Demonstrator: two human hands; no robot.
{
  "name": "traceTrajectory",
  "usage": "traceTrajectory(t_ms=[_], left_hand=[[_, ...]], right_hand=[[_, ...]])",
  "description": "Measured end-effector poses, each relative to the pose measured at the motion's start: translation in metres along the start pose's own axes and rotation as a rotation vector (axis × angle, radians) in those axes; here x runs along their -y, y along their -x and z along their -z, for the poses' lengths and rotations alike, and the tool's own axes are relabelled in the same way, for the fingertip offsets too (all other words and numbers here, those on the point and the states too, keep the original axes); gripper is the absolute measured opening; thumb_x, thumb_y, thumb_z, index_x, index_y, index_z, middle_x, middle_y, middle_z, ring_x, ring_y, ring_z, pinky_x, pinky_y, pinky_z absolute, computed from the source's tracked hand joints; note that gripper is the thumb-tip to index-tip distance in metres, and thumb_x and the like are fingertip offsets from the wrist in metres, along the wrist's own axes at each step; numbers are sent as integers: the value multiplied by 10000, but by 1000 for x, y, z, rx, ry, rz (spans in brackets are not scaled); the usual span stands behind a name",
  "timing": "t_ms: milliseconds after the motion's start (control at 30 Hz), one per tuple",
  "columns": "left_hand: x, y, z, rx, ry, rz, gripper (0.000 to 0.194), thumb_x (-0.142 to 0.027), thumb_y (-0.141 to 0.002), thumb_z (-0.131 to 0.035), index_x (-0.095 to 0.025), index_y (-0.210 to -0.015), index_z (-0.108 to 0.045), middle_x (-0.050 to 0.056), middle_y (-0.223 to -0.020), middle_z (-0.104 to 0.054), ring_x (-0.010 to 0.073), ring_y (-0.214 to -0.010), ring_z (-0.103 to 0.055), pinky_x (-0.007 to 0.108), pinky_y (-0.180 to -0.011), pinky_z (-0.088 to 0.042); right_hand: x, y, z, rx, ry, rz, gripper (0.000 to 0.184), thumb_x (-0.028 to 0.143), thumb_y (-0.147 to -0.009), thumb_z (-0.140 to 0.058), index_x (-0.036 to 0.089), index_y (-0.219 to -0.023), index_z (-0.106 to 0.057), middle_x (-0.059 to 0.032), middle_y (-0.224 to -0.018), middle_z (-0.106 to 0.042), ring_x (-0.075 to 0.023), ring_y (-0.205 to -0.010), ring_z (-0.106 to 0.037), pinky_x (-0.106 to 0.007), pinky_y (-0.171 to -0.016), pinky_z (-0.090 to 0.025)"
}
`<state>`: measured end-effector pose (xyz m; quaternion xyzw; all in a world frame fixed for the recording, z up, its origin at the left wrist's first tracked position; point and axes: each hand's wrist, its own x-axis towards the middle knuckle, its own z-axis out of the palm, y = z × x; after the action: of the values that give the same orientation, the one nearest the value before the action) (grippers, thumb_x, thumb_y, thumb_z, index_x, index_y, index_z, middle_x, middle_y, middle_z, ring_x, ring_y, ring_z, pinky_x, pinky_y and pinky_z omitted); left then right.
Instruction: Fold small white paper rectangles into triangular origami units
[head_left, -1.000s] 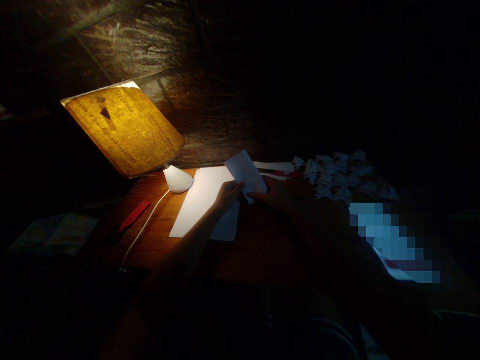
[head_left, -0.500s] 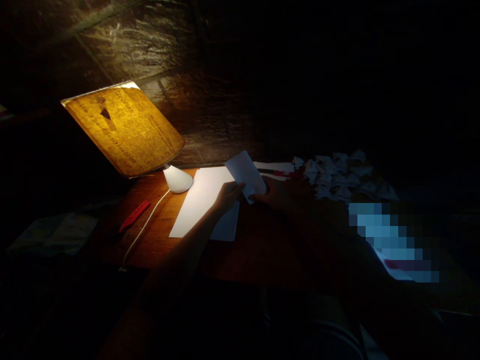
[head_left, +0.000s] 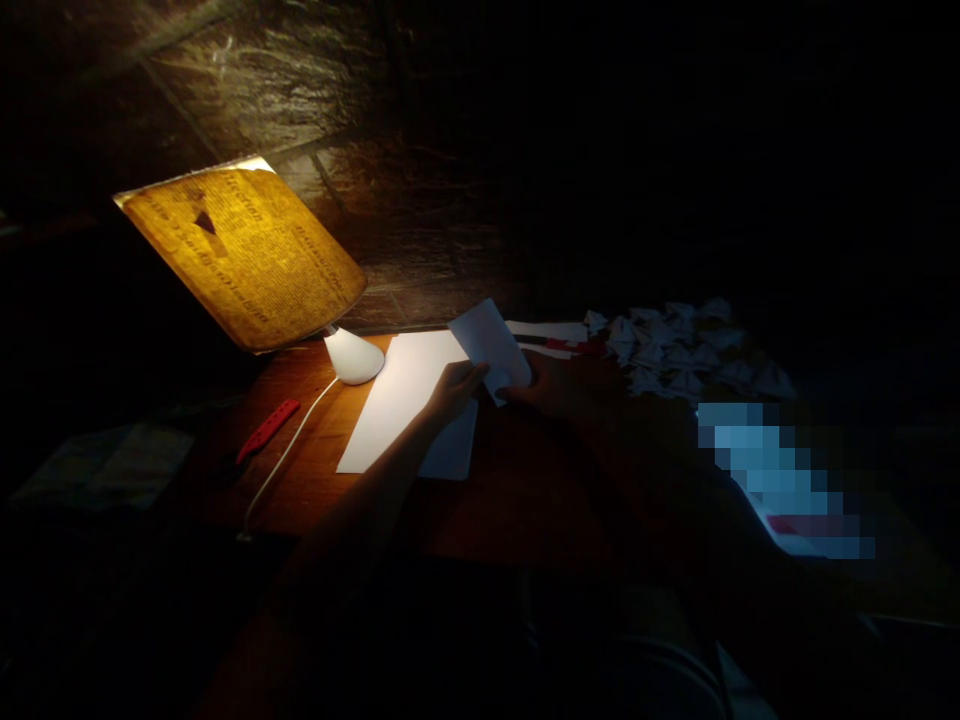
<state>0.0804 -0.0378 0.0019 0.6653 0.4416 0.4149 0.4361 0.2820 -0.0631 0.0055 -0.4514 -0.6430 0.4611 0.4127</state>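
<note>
Between my two hands a small white rectangle of paper (head_left: 489, 340) is held up at a slant; whether it is folded I cannot tell. My left hand (head_left: 452, 390) grips its lower left edge, thumb on the near face. At the lower right corner my right hand (head_left: 544, 384), mostly in shadow, pinches it with the thumb in front. Beneath my left forearm lie larger white sheets (head_left: 405, 400) on the wooden table, brightly lit on the left side.
A lamp with a printed shade (head_left: 240, 260) and white base (head_left: 354, 357) stands at the left, its white cord (head_left: 289, 450) running forward. Near it lies a red-handled tool (head_left: 268, 430). Several folded paper pieces (head_left: 675, 350) are heaped back right; a pixelated bright object (head_left: 780, 480) sits nearer.
The view has shifted very slightly. Both hands keep the same hold on the paper, which stays in nearly the same place.
</note>
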Motion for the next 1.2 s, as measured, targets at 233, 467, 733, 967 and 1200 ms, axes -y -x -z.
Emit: traceTrajectory(t_ms=[233,467,733,967,1200], left_hand=[[-3,0,-2,-14,28,23,744,-886,-649,-731,-165,-562,-571,0,-488,-551,103,-458,-498,227,-447,-366],[-4,1,0,-46,57,43,685,-797,-667,-795,-150,-552,-602,16,-488,-579,114,-461,-533,226,-450,-381],[-4,1,0,-78,136,57,585,-682,-691,-851,-129,-607,-680,37,-535,-634,129,-483,-566,229,-456,-410],[-2,2,1,-100,162,53,630,-730,-647,-859,-130,-604,-671,30,-514,-615,122,-460,-554,228,-438,-394],[-7,3,1,-96,302,-6,635,-703,-695,-847,-142,-553,-586,8,-489,-543,89,-424,-486,218,-412,-331]], right_hand=[[0,0,-1,-12,5,32,529,227,-685,-885,160,-1180,-710,-125,-1155,-785,-272,-980,-734,-444,-875,-607],[5,1,-1,4,-50,-43,518,220,-702,-887,157,-1185,-709,-128,-1150,-786,-262,-939,-738,-433,-851,-610],[3,0,0,20,-78,-51,458,306,-723,-881,168,-1132,-729,-116,-1116,-781,-248,-908,-716,-434,-837,-602],[5,1,2,22,-188,-79,348,453,-779,-829,178,-971,-736,-76,-991,-770,-209,-835,-675,-343,-747,-547],[13,4,6,45,-267,-141,498,652,-706,-817,188,-796,-660,12,-674,-613,-138,-598,-533,-267,-541,-389]])
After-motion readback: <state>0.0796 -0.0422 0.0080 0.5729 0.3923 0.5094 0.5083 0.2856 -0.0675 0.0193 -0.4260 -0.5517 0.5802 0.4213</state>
